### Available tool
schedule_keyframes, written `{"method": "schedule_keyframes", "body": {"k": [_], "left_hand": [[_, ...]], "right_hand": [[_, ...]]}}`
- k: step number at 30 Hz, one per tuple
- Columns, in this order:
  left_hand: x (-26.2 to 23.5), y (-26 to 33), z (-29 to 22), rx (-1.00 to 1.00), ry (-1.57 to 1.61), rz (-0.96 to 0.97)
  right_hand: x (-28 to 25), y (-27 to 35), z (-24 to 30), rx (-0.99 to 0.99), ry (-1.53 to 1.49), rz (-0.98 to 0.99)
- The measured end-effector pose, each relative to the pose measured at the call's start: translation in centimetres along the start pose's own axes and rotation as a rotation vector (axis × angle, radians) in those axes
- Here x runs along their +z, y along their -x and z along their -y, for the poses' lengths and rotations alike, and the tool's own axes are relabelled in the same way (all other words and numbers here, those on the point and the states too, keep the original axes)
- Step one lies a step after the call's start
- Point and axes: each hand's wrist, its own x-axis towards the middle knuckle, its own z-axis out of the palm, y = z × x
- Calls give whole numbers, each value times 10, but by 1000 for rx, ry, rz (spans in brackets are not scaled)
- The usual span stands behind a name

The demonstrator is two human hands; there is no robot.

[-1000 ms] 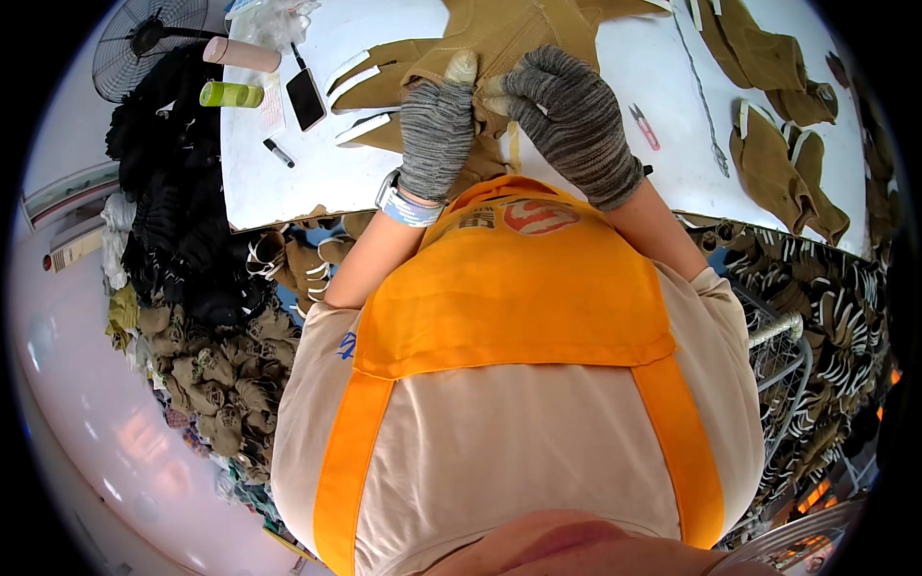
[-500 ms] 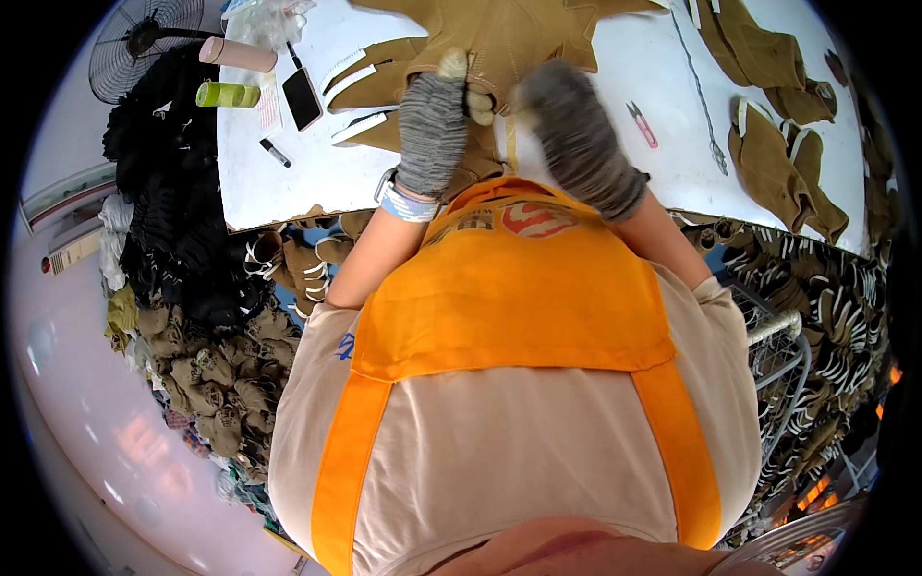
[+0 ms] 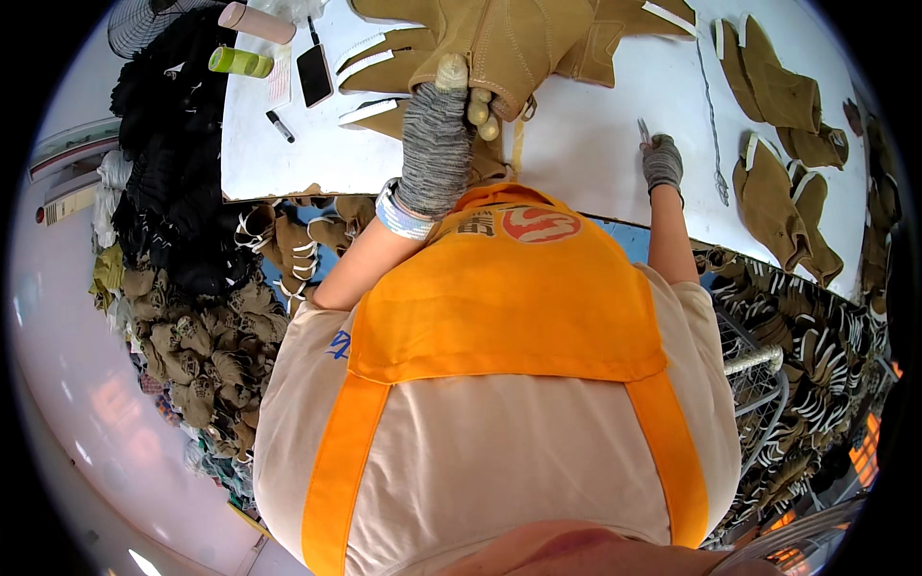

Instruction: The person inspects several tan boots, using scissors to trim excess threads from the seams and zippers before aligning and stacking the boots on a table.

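My left hand [image 3: 437,144], in a grey knit glove with bare-looking pale fingertips, is closed on the near edge of a brown, suede-like stitched piece [image 3: 519,58]. Its thumb lies on top, and the other fingers curl at the edge. Other brown pieces with white strips [image 3: 370,62] lie beside and partly under it. Off to the right, my right hand [image 3: 663,163], gloved the same way, closes around small thread snips [image 3: 643,127]. Only their pointed blades show beyond the fingers, over the white tabletop.
On the white table [image 3: 317,173] lie a phone [image 3: 314,77], a marker [image 3: 280,127], a green can [image 3: 240,62] and a pink bottle [image 3: 256,22]. A thin cord [image 3: 713,125] and more brown pieces [image 3: 773,206] lie at right. Heaps of brown pieces [image 3: 206,346] flank me.
My right hand has left the brown piece, moved right and taken hold of the snips that lay on the table. My left hand keeps its grip on the piece.
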Motion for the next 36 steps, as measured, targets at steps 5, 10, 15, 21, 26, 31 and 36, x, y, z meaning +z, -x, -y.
{"method": "schedule_keyframes", "body": {"k": [5, 10, 15, 21, 26, 31, 36], "left_hand": [[-2, 7, 9, -3, 11, 45], [17, 14, -3, 139, -147, -82], [21, 17, -3, 205, -166, -130], [27, 27, -9, 167, -79, -113], [25, 25, -15, 187, -180, -99], [22, 27, -18, 169, -240, -75], [24, 27, -19, 179, -227, -70]], "right_hand": [[-33, 18, 54, -83, -641, -38], [-174, 165, 193, -731, -1014, 17], [-200, 188, 229, -1067, -633, -205], [-192, 196, 233, -1105, -692, -279], [-194, 194, 233, -1208, -575, -402], [-188, 193, 233, -1168, -682, -339], [-189, 197, 233, -1111, -824, -215]]}}
